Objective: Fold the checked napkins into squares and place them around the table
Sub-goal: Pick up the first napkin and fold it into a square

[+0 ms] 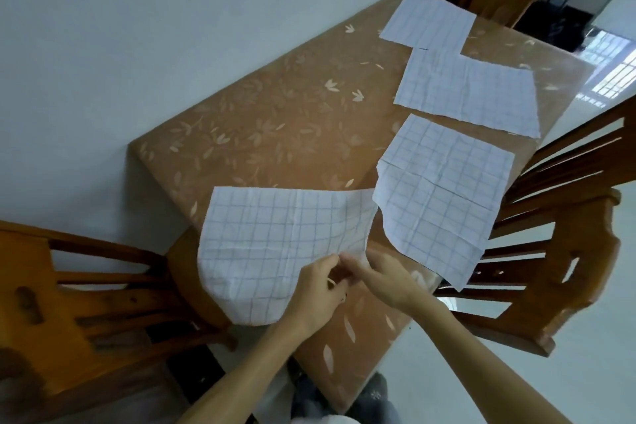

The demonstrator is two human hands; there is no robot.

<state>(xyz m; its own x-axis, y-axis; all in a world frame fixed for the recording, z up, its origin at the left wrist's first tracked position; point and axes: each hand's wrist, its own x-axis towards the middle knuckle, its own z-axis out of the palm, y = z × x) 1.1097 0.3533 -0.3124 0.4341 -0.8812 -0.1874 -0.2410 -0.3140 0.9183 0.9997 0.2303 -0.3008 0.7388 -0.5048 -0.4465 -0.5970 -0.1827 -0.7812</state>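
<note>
— Pinching what?

— My left hand [315,289] and right hand [382,280] both pinch the near edge of a creased, thin checked napkin [275,241], lower centre. Three more napkins [444,189] lie flat toward the upper right on the glossy leaf-patterned table [261,120].

— Any writing?

— None readable.

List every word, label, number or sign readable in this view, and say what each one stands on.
None: no readable text appears anywhere in this view.
The four checked napkins carry only a grid of lines, no lettering.
The table cover shows a leaf pattern, no words.
The wooden chairs bear carved cut-outs, no marks or labels.
The dark objects by the doorway are too small and blurred to tell.
</note>
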